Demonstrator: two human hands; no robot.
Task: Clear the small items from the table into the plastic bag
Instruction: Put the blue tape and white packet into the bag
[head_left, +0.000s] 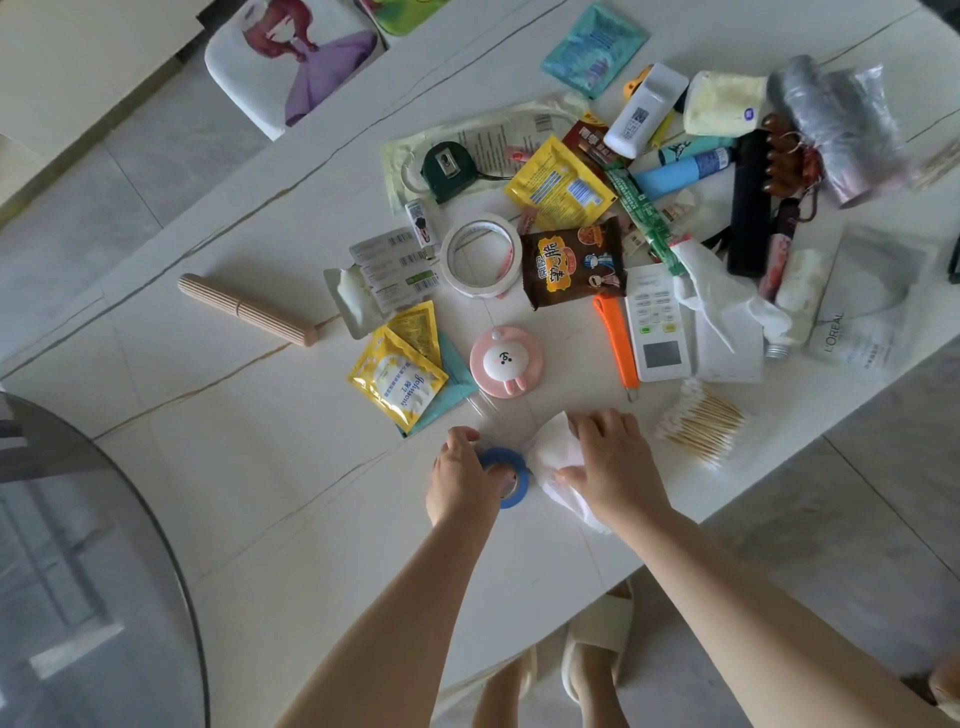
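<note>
Near edge: left hand (462, 480) grips a blue tape roll (511, 475); right hand (613, 465) pinches the white plastic bag (553, 462), which lies crumpled on the table (260, 493) beside the roll. Its mouth is not visibly open, so the roll may catch and slip out. The table edge runs close on the right; cotton swabs (701, 428) near it could scatter. Bare tabletop lies leftward; farther off, items crowd together.

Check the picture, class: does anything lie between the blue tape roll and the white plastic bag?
Nothing visible does. The left hand holds the blue tape roll right beside the white plastic bag, which the right hand grips.
</note>
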